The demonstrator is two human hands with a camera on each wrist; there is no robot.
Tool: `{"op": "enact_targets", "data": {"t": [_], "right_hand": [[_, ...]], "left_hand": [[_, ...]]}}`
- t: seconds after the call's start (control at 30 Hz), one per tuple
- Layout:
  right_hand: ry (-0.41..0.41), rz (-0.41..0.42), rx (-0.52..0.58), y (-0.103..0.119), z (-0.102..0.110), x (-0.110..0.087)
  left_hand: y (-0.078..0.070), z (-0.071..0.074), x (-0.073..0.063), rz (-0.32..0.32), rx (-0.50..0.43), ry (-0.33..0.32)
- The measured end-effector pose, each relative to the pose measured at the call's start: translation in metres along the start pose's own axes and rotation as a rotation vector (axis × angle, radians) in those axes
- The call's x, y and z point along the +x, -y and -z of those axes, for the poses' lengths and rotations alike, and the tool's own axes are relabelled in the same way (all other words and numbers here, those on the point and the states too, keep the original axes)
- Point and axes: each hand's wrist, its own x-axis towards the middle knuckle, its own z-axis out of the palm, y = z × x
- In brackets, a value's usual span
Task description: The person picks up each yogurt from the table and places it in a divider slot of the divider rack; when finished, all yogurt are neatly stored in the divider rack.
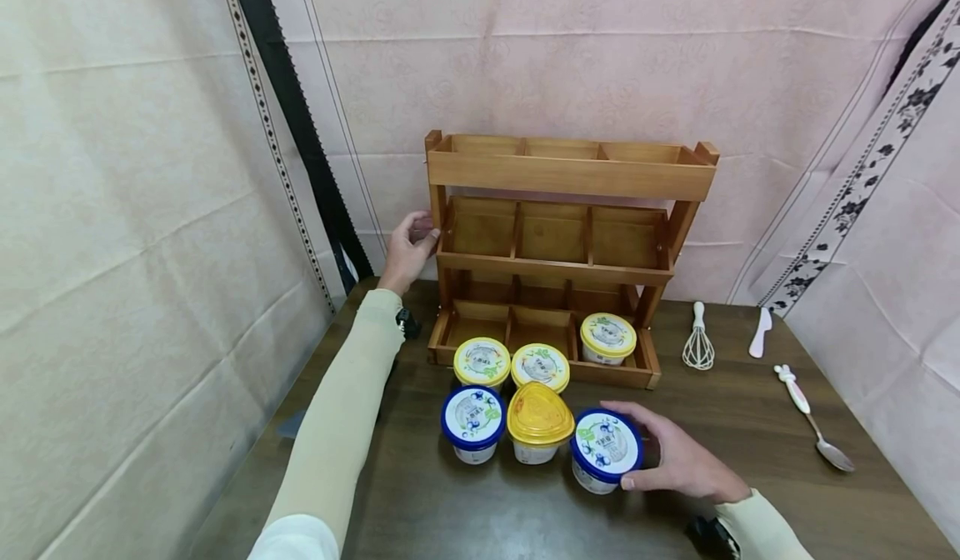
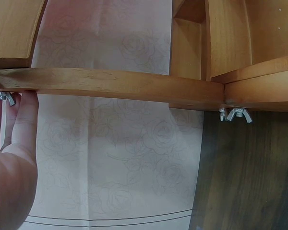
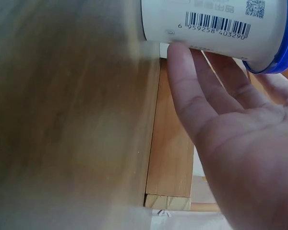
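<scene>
Blue-lidded tub (image 1: 606, 443), at the right end of the front row on the dark worktop (image 1: 750, 410); whether its base touches the worktop cannot be told. The right hand (image 1: 678, 460) grips it from the right, thumb on the near side and fingers on the far side; the right wrist view shows a barcode (image 3: 216, 25) on its white wall. Just to its left stands a tub with a plain yellow lid (image 1: 537, 427) of rounded triangular outline, then a second blue-lidded tub (image 1: 474, 427). Behind these stand two yellow-rimmed tubs with printed lids, a left one (image 1: 482, 362) and a right one (image 1: 540, 367), before a three-tier wooden rack (image 1: 570, 175). Another yellow-rimmed tub (image 1: 607, 337) sits in the right front compartment of the lowest tier. The left hand (image 1: 407, 253) touches the rack's left upright, its fingers fairly straight beside a wing nut (image 2: 3, 98). To the right of the rack lie a whisk (image 1: 698, 343), a small white utensil (image 1: 760, 332) and a white-handled spoon (image 1: 816, 422). Pale patterned cloth (image 1: 525, 77) hangs behind.
</scene>
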Motion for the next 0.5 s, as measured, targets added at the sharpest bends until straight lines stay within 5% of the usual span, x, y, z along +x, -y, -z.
{"op": "enact_targets", "data": {"t": [0.5], "right_hand": [[-0.108,0.050,-0.054,0.011,0.017,0.005]], "left_hand": [[-0.001,-0.001,0.000,0.007,-0.008,-0.001]]}}
